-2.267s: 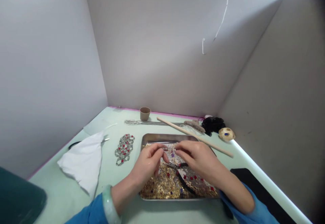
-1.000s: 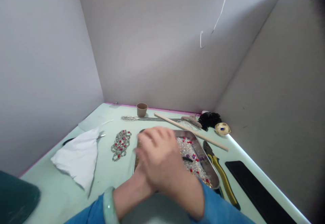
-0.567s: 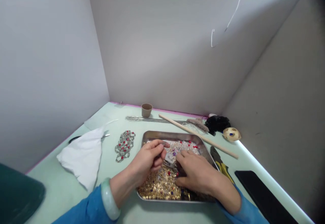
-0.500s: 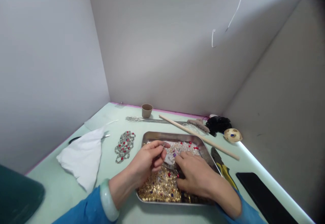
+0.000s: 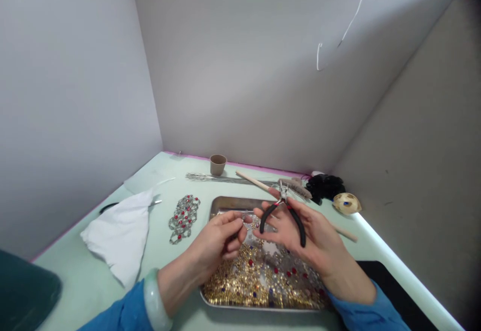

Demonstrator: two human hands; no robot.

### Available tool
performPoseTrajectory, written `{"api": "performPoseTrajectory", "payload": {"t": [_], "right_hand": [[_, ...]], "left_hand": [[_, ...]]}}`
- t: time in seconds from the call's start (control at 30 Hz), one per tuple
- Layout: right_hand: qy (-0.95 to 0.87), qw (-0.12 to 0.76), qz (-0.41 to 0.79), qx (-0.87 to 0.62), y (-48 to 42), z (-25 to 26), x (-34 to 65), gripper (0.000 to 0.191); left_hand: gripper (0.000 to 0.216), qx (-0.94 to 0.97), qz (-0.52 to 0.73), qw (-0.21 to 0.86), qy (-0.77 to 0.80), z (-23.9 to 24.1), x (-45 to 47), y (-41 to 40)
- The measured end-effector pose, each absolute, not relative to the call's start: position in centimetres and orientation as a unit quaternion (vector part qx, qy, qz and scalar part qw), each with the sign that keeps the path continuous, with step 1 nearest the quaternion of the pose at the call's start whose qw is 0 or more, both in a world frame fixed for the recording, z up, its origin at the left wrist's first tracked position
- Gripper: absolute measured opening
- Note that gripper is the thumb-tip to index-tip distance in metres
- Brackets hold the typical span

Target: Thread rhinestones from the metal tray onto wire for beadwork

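Observation:
My left hand (image 5: 221, 236) is over the left part of a metal tray (image 5: 229, 203), thumb and forefinger pinched together; what they hold is too small to name. To its right, my right hand (image 5: 308, 231) is turned palm up with the fingers partly spread. It holds a pair of pliers (image 5: 283, 196) with black handles apart and jaws pointing away from me. Beneath both hands, gold beads (image 5: 229, 283) cover much of the tray, with red, blue and clear ones among them. A linked metal piece with red beads (image 5: 184, 217) lies left of the tray.
A white cloth (image 5: 118, 236) covers part of a tool at left. Behind the tray are a brown cup (image 5: 218, 164), a bundle of wires (image 5: 225, 178) and a wooden stick (image 5: 251, 180). Black gloves (image 5: 325, 187), a shell-like dish (image 5: 346, 203) and a flat black object (image 5: 394, 291) are at right.
My right hand has come up out of the beads and turned palm up, with the pliers now plainly in it. My left hand keeps its pinch in nearly the same place.

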State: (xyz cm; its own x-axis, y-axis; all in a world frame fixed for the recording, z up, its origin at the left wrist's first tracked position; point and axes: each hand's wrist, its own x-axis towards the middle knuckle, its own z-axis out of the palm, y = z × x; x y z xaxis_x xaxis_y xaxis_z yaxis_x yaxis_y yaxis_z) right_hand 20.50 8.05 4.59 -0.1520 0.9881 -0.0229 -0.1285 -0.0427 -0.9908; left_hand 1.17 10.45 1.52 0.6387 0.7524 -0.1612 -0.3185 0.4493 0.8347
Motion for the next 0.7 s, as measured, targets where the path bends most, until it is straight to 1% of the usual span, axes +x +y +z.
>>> {"api": "performPoseTrajectory", "payload": {"t": [0.1,0.17,0.23,0.33,0.43,0.57,0.7], "right_hand": [[-0.48,0.487,0.597,-0.42,7.7,4.7,20.1,0.041],[-0.496,0.484,0.578,-0.431,7.5,4.7,20.0,0.04],[-0.548,0.441,0.518,-0.487,7.3,4.8,20.0,0.035],[-0.66,0.324,0.352,-0.579,7.0,4.8,19.7,0.023],[-0.734,0.248,0.224,-0.592,6.8,4.6,19.1,0.022],[-0.775,0.207,0.165,-0.575,6.4,4.5,18.6,0.019],[-0.787,0.192,0.135,-0.571,6.0,4.4,18.4,0.018]], "left_hand": [[0.018,0.41,0.33,0.808,0.264,1.6,1.1,10.4],[0.019,0.415,0.332,0.805,0.263,1.5,1.1,10.3],[0.02,0.424,0.341,0.796,0.265,1.5,1.0,10.3],[0.021,0.439,0.365,0.774,0.273,1.4,1.1,10.2],[0.021,0.447,0.378,0.762,0.279,1.4,1.1,10.1],[0.02,0.464,0.376,0.744,0.3,1.9,1.3,9.9],[0.022,0.485,0.376,0.713,0.34,2.4,1.5,9.6]]}}
